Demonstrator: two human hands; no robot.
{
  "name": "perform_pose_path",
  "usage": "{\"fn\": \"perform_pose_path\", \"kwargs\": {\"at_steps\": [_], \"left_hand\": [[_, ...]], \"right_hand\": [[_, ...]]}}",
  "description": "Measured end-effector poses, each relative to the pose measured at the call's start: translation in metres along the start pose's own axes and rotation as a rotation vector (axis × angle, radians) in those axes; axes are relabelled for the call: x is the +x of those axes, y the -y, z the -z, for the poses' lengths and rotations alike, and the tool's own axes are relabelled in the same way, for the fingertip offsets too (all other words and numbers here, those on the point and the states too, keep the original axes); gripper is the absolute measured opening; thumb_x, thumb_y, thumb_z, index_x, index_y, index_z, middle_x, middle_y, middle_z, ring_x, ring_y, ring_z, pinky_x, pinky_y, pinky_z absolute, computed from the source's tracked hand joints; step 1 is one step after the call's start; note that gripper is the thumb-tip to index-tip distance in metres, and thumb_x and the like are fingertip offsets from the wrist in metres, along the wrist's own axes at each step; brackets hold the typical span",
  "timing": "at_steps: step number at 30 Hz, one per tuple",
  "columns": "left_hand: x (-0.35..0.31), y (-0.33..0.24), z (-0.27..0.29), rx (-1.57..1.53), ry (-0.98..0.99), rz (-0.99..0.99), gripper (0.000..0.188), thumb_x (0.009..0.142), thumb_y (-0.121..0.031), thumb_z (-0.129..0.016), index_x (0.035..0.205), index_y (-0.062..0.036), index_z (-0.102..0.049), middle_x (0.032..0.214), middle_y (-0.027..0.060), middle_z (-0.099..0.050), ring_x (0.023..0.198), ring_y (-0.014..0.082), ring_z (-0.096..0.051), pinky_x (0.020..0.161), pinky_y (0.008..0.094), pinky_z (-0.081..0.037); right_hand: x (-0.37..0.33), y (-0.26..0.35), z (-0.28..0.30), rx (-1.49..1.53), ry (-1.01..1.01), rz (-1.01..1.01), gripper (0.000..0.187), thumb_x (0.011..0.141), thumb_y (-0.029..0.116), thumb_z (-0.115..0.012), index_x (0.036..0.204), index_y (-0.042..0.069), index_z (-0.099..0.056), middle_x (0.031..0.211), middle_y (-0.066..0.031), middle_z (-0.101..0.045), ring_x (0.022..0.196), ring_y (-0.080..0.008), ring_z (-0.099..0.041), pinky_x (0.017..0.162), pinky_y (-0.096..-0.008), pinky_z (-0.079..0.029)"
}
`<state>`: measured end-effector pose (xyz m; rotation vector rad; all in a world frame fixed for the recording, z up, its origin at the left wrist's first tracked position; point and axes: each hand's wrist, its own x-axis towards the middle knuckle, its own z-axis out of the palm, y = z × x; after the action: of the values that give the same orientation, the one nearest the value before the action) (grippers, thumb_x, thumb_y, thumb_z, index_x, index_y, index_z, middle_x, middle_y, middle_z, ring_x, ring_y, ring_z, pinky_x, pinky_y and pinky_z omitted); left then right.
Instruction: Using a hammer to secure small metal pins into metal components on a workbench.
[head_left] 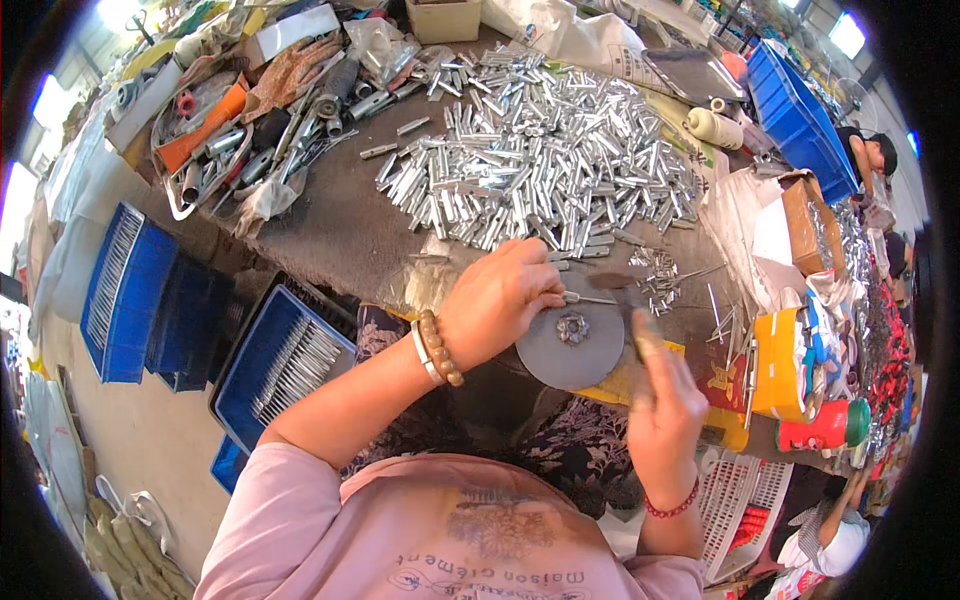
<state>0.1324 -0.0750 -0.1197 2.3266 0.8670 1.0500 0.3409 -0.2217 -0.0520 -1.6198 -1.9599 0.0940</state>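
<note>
My left hand [508,292] pinches a small silver metal piece, from which a thin metal rod [592,299] points right. In my right hand [664,392] is the handle of a hammer; its dark hammer head [622,284], smeared by motion, is beside the rod's tip. Whether the head touches the rod I cannot tell. Below the rod lies a round grey disc [548,362] at the table's near edge, with a little ring-shaped metal cluster [573,328] on it. Just beyond my left hand spreads a big heap of silver metal tubes [540,150].
Small pins [657,280] lie right of the hammer. At the back left are jumbled tools and gloves [290,75]. Blue crates [232,372] with metal rods stand on the left. A yellow container [778,365] and a red jar [812,428] are at right. Other people work far right.
</note>
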Motion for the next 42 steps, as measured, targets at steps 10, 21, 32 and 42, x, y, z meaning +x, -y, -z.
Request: {"fn": "perform_pose_path", "kwargs": {"at_steps": [10, 21, 32, 42], "left_hand": [[0.003, 0.003, -0.001, 0.008, 0.01, -0.022, 0.012, 0.081, -0.011, -0.082, 0.086, -0.0042, -0.074, 0.085, 0.0102, -0.062, 0.088, 0.0318, -0.063, 0.077, 0.0422, -0.051], [0.001, 0.007, -0.003, -0.074, -0.029, -0.024, 0.012, 0.08, -0.008, -0.083, 0.084, -0.0028, -0.073, 0.084, 0.0109, -0.062, 0.086, 0.0321, -0.063, 0.075, 0.0426, -0.051], [0.001, 0.008, -0.003, -0.088, -0.025, -0.027, 0.011, 0.081, -0.01, -0.082, 0.086, -0.0034, -0.075, 0.083, 0.0104, -0.061, 0.085, 0.0318, -0.064, 0.076, 0.0417, -0.052], [0.006, 0.005, 0.002, -0.102, 0.03, -0.037, 0.013, 0.08, -0.01, -0.084, 0.086, -0.0023, -0.074, 0.083, 0.0101, -0.062, 0.085, 0.0311, -0.065, 0.075, 0.0407, -0.052]], "right_hand": [[-0.01, 0.008, -0.005, -0.126, 0.199, -0.147, 0.061, 0.092, -0.004, -0.063, 0.149, 0.018, -0.063, 0.102, -0.0191, -0.071, 0.085, -0.0395, -0.072, 0.073, -0.0457, -0.059], [-0.01, 0.011, 0.013, -0.082, -0.125, 0.002, 0.051, 0.094, -0.002, -0.066, 0.145, 0.006, -0.063, 0.131, -0.021, -0.071, 0.099, -0.0365, -0.073, 0.08, -0.0422, -0.059], [-0.005, 0.013, 0.002, -0.039, -0.141, 0.046, 0.054, 0.094, -0.006, -0.062, 0.148, 0.005, -0.062, 0.121, -0.0164, -0.074, 0.079, -0.0299, -0.069, 0.07, -0.0386, -0.057], [0.001, 0.008, 0.004, 0.01, 0.047, -0.07, 0.06, 0.092, -0.004, -0.065, 0.149, 0.015, -0.063, 0.108, -0.0172, -0.074, 0.085, -0.0363, -0.073, 0.072, -0.0417, -0.058]]}}
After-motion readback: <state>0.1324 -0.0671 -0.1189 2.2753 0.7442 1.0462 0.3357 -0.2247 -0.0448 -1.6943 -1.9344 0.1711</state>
